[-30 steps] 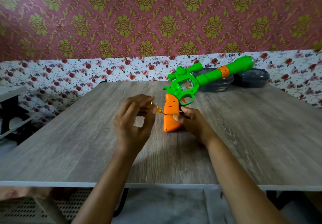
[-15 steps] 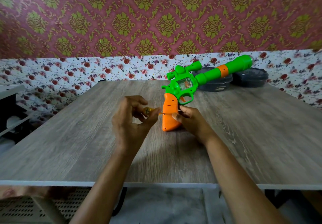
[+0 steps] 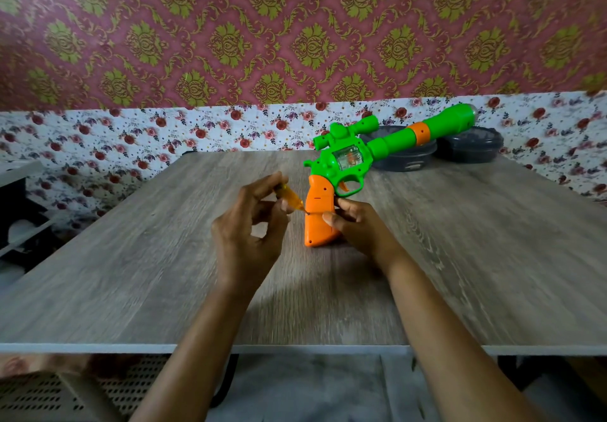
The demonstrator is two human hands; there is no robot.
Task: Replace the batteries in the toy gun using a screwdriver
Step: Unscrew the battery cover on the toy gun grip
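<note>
step: likely loosening handle screw | left grip pinches orange screwdriver, tip at screw | right grip clasps toy gun, butt standing on table | tip: drive square, press inward, brace handle against twist

The left hand pinches a small orange screwdriver, its tip just beyond the fingertips against the toy gun grip, which the right hand holds upright on the table.
</note>
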